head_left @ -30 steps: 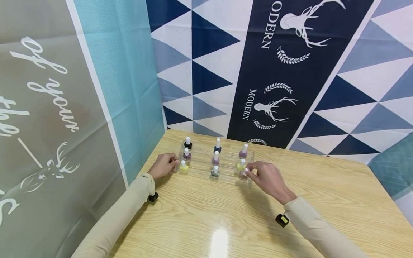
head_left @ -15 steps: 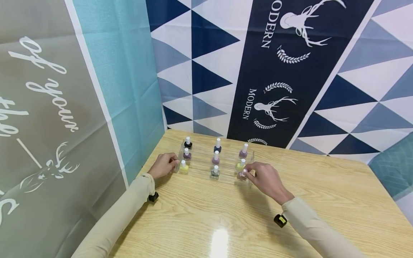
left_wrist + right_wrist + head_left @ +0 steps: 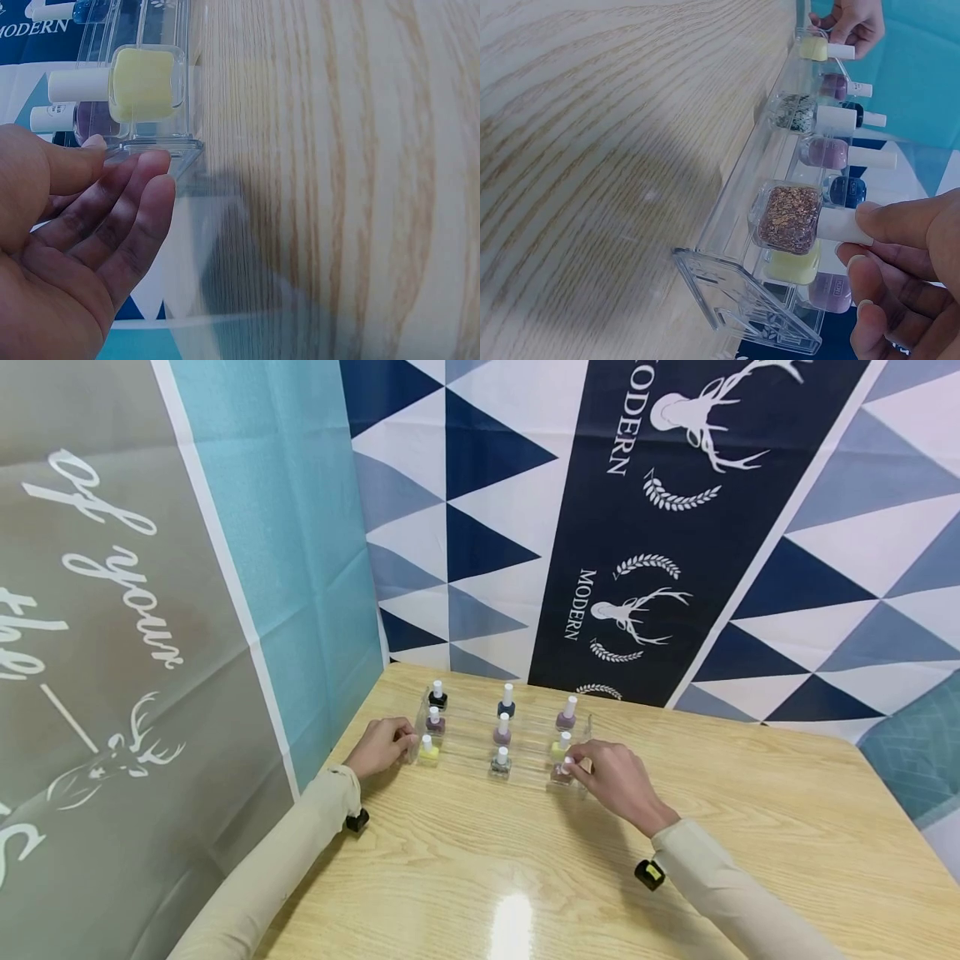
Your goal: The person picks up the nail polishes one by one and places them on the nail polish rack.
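A clear stepped rack (image 3: pixel 746 296) holds rows of nail polish bottles with white caps. In the right wrist view, my right hand (image 3: pixel 907 262) pinches the white cap of a bottle of rose-gold glitter nail polish (image 3: pixel 787 217) between thumb and fingertips. That bottle is at the front tier, by the rack's right end. My left hand (image 3: pixel 381 747) holds the rack's left end panel, thumb on one side and fingers on the other, as the left wrist view shows. Just beside it stands a yellow nail polish (image 3: pixel 146 84). Behind the right fingers, another yellow bottle (image 3: pixel 559 747) is partly covered.
A silver-flecked bottle (image 3: pixel 500 763) stands mid-front, a mauve one (image 3: pixel 502 732) behind it and a dark blue one (image 3: pixel 506 706) at the back. The wooden table (image 3: pixel 420 860) meets patterned cloth walls (image 3: pixel 487 527) behind and at left.
My right hand has shifted slightly left along the front tier, taking the glitter nail polish with it. My left hand stays at the rack's end.
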`<action>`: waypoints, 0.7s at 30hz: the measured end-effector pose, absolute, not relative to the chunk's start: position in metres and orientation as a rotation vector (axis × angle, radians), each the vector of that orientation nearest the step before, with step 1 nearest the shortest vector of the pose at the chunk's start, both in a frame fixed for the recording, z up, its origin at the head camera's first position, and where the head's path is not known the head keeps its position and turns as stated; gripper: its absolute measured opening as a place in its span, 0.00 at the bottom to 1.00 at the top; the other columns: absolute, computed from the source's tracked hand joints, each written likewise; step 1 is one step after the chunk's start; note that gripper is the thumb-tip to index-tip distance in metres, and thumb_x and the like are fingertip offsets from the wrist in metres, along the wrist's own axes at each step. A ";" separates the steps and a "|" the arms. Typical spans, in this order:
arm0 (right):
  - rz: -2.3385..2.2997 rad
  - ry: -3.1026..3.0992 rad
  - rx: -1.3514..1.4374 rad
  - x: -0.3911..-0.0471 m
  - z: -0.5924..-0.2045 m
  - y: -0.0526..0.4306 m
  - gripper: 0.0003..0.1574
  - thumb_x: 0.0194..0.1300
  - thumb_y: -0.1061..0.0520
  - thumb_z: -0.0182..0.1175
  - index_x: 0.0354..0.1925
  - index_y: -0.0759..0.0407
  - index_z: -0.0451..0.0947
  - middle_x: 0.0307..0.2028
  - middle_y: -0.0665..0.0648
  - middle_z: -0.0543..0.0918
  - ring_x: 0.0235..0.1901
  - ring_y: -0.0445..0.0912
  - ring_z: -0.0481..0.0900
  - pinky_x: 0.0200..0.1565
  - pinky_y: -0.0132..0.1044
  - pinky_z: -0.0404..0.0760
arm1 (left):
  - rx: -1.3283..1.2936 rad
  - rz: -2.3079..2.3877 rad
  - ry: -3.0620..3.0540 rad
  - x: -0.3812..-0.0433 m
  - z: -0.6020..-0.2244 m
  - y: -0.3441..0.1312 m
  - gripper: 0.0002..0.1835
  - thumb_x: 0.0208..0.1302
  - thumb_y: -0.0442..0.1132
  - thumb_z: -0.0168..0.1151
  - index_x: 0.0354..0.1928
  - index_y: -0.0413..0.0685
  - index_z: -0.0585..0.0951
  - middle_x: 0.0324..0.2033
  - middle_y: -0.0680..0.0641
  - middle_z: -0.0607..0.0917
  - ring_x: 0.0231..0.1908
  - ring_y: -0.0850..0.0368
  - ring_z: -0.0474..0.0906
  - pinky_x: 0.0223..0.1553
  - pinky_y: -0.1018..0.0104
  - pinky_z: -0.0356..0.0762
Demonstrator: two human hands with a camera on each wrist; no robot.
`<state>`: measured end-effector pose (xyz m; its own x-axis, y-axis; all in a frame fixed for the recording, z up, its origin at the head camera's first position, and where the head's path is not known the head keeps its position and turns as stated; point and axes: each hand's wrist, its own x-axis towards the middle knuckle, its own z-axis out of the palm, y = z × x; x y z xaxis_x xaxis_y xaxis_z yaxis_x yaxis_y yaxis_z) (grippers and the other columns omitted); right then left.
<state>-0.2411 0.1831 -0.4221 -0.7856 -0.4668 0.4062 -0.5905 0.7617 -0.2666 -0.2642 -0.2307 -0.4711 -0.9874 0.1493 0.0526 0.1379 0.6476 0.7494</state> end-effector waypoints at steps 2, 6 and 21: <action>0.556 -2.651 0.815 -0.241 -0.422 0.183 0.03 0.61 0.57 0.76 0.33 0.52 0.89 0.29 0.46 0.86 0.19 0.35 0.68 0.21 0.35 0.69 | 0.247 1.290 2.834 -0.264 -0.471 -0.231 0.07 0.76 0.35 0.60 0.37 0.44 0.83 0.23 0.46 0.84 0.20 0.55 0.79 0.20 0.63 0.76; 0.551 -2.670 0.808 -0.241 -0.423 0.182 0.03 0.62 0.56 0.75 0.33 0.53 0.89 0.30 0.47 0.87 0.19 0.35 0.68 0.21 0.35 0.69 | 0.249 1.298 2.825 -0.264 -0.472 -0.231 0.07 0.76 0.35 0.60 0.37 0.44 0.83 0.23 0.46 0.84 0.20 0.55 0.78 0.20 0.62 0.75; 0.489 -2.707 0.797 -0.244 -0.430 0.180 0.04 0.62 0.56 0.76 0.33 0.53 0.89 0.29 0.47 0.87 0.20 0.36 0.68 0.21 0.36 0.70 | 0.257 1.311 2.818 -0.263 -0.472 -0.232 0.07 0.76 0.34 0.60 0.39 0.42 0.84 0.23 0.45 0.84 0.20 0.53 0.79 0.21 0.61 0.76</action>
